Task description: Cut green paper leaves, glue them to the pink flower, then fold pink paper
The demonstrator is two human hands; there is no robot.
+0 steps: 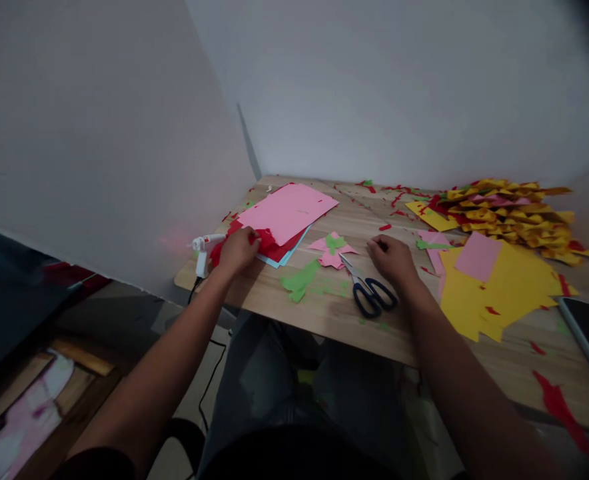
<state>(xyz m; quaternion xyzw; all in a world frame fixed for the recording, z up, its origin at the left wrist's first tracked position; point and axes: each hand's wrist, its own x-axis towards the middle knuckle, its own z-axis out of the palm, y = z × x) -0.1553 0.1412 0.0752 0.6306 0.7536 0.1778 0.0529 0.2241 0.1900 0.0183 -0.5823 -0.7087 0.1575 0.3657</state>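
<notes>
Left hand (239, 250) touches ragged red paper (275, 250) left of the scissors (368, 290); right hand (390, 257) curls beside them; either grip's closure I cannot tell.

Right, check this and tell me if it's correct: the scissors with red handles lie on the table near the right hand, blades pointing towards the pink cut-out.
Wrong on the colour: the head view shows the scissors have dark blue handles. They do lie on the table near the right hand, blades towards the pink cut-out.

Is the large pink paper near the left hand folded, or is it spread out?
Spread out: the large pink paper lies flat, partly over red paper, its broad face showing no fold.
</notes>
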